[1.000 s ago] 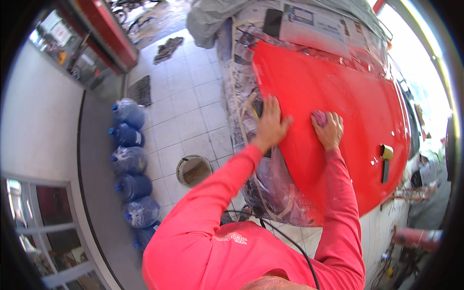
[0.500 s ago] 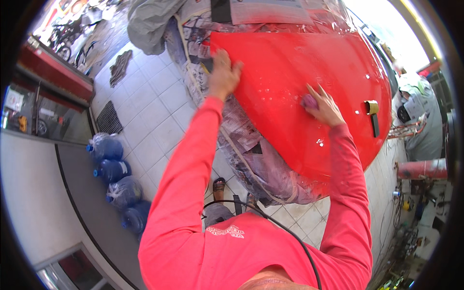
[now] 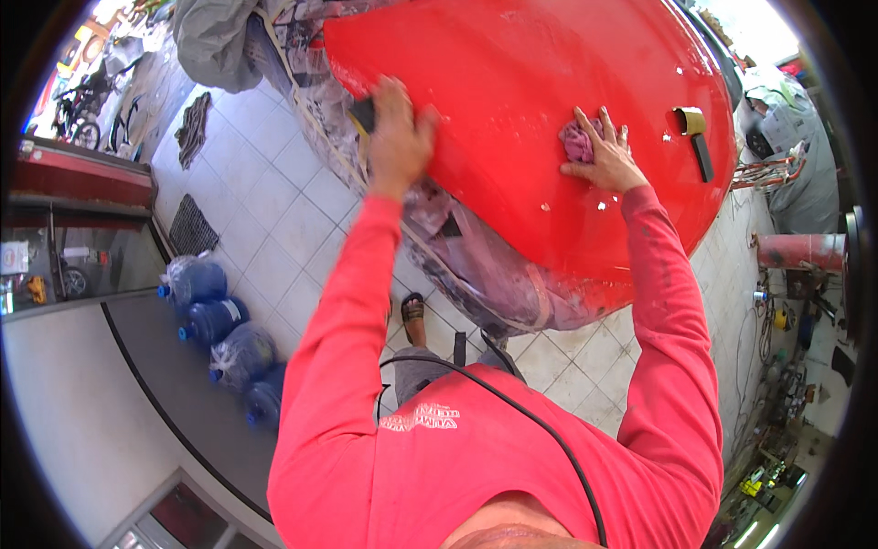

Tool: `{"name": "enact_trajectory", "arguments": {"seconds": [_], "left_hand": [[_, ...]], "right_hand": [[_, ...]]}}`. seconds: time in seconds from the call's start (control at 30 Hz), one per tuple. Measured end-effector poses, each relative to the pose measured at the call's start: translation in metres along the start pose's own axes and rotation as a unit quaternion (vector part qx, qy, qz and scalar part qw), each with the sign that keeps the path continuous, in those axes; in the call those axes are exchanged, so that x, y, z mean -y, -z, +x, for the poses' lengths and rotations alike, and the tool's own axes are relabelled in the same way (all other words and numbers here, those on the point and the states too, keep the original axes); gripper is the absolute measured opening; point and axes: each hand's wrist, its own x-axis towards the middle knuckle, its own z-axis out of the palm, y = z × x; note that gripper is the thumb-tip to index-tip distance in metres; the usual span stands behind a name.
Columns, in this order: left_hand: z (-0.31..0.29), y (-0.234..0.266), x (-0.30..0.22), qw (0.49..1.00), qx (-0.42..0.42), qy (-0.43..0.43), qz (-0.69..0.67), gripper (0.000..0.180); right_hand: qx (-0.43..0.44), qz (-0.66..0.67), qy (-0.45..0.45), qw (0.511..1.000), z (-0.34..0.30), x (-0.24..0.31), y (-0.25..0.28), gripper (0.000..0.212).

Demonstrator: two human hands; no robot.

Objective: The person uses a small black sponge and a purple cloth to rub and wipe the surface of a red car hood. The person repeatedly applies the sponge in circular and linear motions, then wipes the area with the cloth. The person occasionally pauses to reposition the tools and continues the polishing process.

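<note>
Across the upper middle of the view, a large glossy red car panel [image 3: 549, 119] is seen, curved and dotted with small pale specks, its lower edge wrapped in clear plastic masking [image 3: 476, 265] that is edged with tape. Below and to the left, a pale tiled floor [image 3: 265, 220] is spread out, and 4 blue water jugs [image 3: 219, 320] are lined up along a grey ledge well apart from the panel. A dark mat [image 3: 192, 224] is laid on the tiles near the jugs. The left hand [image 3: 398, 137] is laid flat on the panel's left edge with fingers spread, nothing being gripped; a small dark block [image 3: 364, 114] is seen just beside it, touching the edge of the hand. The right hand [image 3: 604, 156] is pressed on the panel with fingers open over a crumpled pink cloth [image 3: 578, 142], which is held against the red surface under the fingertips rather than clenched. To the right of that hand, near but apart, a small tool with a tan head and dark handle [image 3: 695, 137] is rested on the panel
</note>
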Motion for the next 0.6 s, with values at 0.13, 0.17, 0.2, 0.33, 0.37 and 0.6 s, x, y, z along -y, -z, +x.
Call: {"name": "enact_trajectory", "arguments": {"seconds": [0.13,0.17,0.2,0.33,0.37,0.6], "left_hand": [[-0.014,-0.016,-0.027,0.989,-0.053,0.121,0.064,0.092],[-0.037,-0.034,-0.059,0.986,-0.063,0.137,0.073,0.093],[-0.074,-0.046,-0.105,0.988,-0.038,0.137,0.062,0.095],[-0.180,-0.047,-0.228,0.989,0.067,0.130,0.033,0.102],[-0.173,-0.047,-0.226,0.986,0.073,0.143,0.035,0.103],[-0.128,-0.062,-0.184,0.962,-0.037,0.238,0.128,0.105]], "right_hand": [[0.022,-0.004,-0.005,1.000,0.000,0.027,0.015,0.125],[0.018,-0.005,-0.006,1.000,0.001,0.023,0.014,0.125],[0.017,-0.013,-0.009,1.000,0.000,0.017,0.011,0.125],[0.005,-0.026,0.001,1.000,0.000,0.011,0.006,0.126],[0.003,-0.027,0.004,1.000,-0.001,0.009,0.006,0.127],[0.008,-0.044,0.046,0.998,-0.006,0.034,0.018,0.134]]}}
